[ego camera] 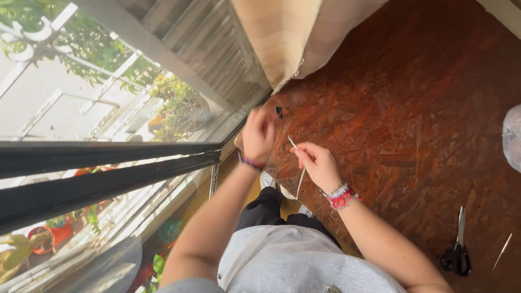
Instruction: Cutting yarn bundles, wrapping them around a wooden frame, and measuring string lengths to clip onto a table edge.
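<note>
Item: thin pale strip (299, 165), slender and flat, possibly a plastic tie or stick; the view is too small to tell the material. Location: centre of the frame, over the near edge of the reddish-brown chipboard surface (412, 108). Long axis: near vertical in the frame, slightly tilted, the upper end pointing up and a little left toward the fabric, the lower end pointing down toward the person's legs. The upper end shows above the fingers, the longer lower part hangs free below them.

Right hand (317, 163): centre of the frame, fingers pinched closed on the strip near its upper part. Red and white beaded bracelets (340, 196) on the wrist.

Left hand (259, 133): just left of the right hand, blurred; fingers curled, back of the hand toward the camera. Whether it grips anything cannot be told. Purple band at the wrist.

Small dark object (278, 111): on the chipboard just above the left hand, kind unclear.

Black-handled scissors (457, 249): lower right of the frame, lying on the chipboard, blades pointing up, well apart from both hands.

Second thin pale stick (502, 251): far lower right, just beside the scissors, tilted.

Beige checked fabric (287, 38): top centre, hanging down to the chipboard.

Window glass (97, 108): left half of the frame, with dark bars, greenery and red pots beyond.
</note>
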